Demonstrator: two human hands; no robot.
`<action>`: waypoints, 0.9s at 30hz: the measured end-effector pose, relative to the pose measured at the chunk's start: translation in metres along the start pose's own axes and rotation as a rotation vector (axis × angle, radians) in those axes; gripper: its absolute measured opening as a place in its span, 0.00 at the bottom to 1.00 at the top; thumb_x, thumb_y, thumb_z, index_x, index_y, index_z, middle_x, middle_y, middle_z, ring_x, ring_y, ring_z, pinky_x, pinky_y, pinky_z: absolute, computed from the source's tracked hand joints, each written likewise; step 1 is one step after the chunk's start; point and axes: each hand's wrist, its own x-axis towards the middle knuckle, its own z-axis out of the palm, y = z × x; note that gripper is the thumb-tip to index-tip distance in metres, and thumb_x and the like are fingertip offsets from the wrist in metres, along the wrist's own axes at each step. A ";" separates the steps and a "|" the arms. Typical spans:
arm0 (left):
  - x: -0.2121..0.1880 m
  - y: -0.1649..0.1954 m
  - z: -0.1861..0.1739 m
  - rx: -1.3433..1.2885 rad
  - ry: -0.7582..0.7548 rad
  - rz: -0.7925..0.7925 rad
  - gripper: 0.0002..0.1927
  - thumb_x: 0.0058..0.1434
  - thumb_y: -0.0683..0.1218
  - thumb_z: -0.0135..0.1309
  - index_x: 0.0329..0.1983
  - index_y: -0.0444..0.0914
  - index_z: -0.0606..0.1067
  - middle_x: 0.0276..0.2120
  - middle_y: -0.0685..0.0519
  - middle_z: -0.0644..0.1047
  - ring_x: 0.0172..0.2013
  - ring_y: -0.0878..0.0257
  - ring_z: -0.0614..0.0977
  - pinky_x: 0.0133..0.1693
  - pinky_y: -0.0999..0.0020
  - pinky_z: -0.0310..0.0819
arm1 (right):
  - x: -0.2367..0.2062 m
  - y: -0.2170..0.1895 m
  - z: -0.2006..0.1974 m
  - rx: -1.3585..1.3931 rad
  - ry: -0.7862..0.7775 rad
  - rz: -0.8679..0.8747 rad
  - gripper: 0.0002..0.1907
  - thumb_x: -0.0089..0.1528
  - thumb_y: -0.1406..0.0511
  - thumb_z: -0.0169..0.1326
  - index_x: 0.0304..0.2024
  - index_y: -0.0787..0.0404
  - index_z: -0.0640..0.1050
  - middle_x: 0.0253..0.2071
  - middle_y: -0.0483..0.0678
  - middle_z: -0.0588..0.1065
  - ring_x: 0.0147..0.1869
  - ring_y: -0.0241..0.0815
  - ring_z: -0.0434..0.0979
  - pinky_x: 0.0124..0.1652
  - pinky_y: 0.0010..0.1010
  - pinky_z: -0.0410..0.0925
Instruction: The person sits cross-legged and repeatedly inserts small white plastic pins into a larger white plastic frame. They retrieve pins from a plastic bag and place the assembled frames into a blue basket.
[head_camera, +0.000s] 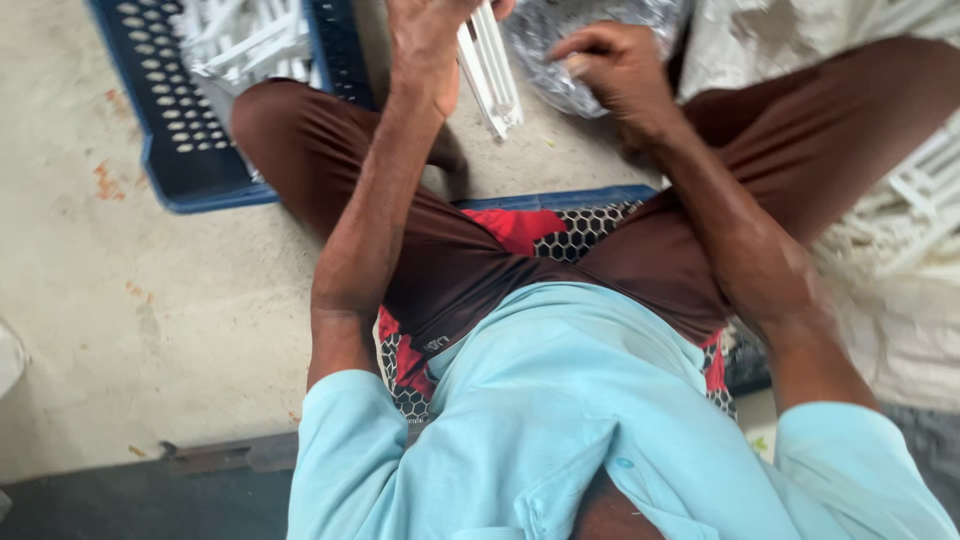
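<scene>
In the head view, the person sits cross-legged on a pale concrete floor (120, 300), wearing brown trousers and a light blue shirt, with a red and black patterned cushion (520, 228) under the legs. The left hand (425, 45) is raised near the top edge of the picture and is closed around a bundle of long white plastic strips (490, 70); the strips come out of the grip and point down and a little to the right, ending just above the floor between the knees. The upper part of this hand is cut by the frame, so the fingers are not fully seen. The right hand (610, 65) is close beside the strips, to their right, but not touching them. Its fingers are curled and rest on a crumpled clear plastic bag (590, 30) that lies on the floor; it seems to pinch the plastic, but the blur makes this uncertain. To the left of the left arm stands a blue perforated plastic crate (165, 100), which holds more white plastic pieces (250, 40). At the right edge, beside the right knee, lies a heap of similar white plastic frames (920, 190) on a whitish sack.
</scene>
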 end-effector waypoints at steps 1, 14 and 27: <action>-0.005 -0.012 0.013 -0.055 -0.034 -0.014 0.11 0.66 0.48 0.67 0.39 0.38 0.79 0.31 0.54 0.80 0.32 0.61 0.82 0.36 0.64 0.79 | -0.001 -0.001 0.007 -0.114 -0.024 -0.029 0.13 0.68 0.63 0.62 0.50 0.66 0.82 0.30 0.40 0.70 0.27 0.29 0.61 0.26 0.23 0.57; -0.010 -0.025 -0.008 1.279 -0.086 0.425 0.11 0.68 0.52 0.65 0.41 0.42 0.79 0.25 0.54 0.79 0.28 0.67 0.79 0.32 0.64 0.76 | -0.008 -0.019 -0.035 -1.029 0.015 0.056 0.13 0.72 0.57 0.62 0.46 0.61 0.85 0.26 0.49 0.77 0.26 0.39 0.71 0.28 0.34 0.67; -0.006 -0.020 0.032 0.974 -0.476 -0.343 0.32 0.65 0.46 0.60 0.70 0.38 0.64 0.56 0.46 0.76 0.21 0.57 0.76 0.24 0.65 0.76 | -0.021 0.006 -0.098 -0.201 0.274 0.121 0.12 0.70 0.62 0.63 0.44 0.66 0.78 0.35 0.48 0.77 0.36 0.36 0.76 0.36 0.31 0.73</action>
